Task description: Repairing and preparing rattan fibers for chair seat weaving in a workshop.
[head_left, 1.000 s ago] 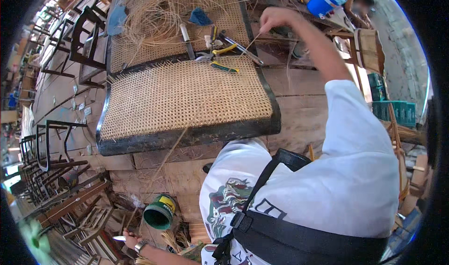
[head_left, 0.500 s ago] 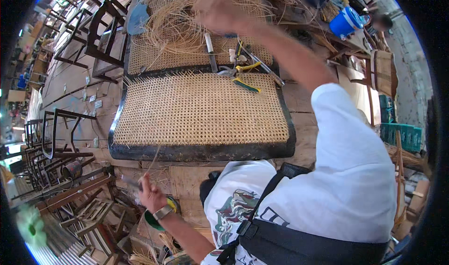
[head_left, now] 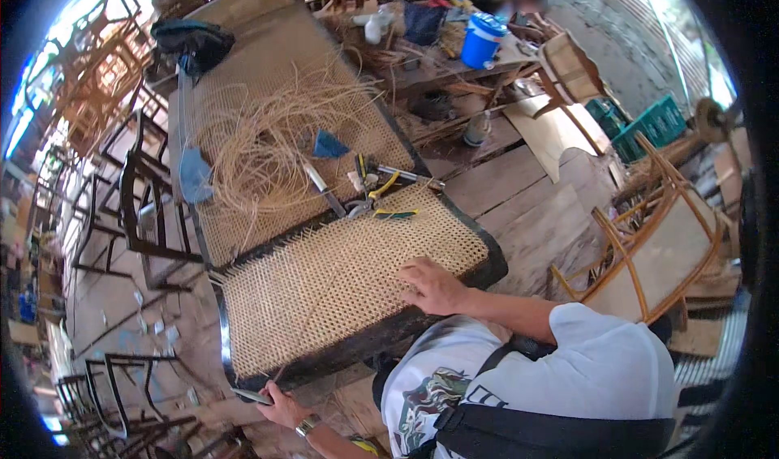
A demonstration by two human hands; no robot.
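A woven cane panel (head_left: pixel 341 268) in a dark frame lies in front of me, part of a long cane-webbed piece of furniture. My right hand (head_left: pixel 436 287) is over the webbing near its right front edge, fingers slightly bent and apart, with nothing visible in them. At the near left corner, my left hand (head_left: pixel 284 406) is closed around a slim grey tool (head_left: pixel 253 396) whose exact kind I cannot make out. A thin cane strand (head_left: pixel 280 373) stands at the frame's edge just above that hand. Beyond the panel lies a loose tangle of cane strands (head_left: pixel 264 155).
Beside the tangle lie a white-handled blade (head_left: pixel 323 190), yellow-handled cutters (head_left: pixel 383 187), a green-handled tool (head_left: pixel 396 214) and a blue piece (head_left: pixel 329 144). Dark chair frames (head_left: pixel 146 191) stand left. A blue bucket (head_left: pixel 482 41), green crate (head_left: pixel 653 126) and wooden chair (head_left: pixel 649 252) are right.
My right hand has come back from the cane tangle to the near panel. My left hand has moved up to the frame's near left corner, tool still held. The view has turned.
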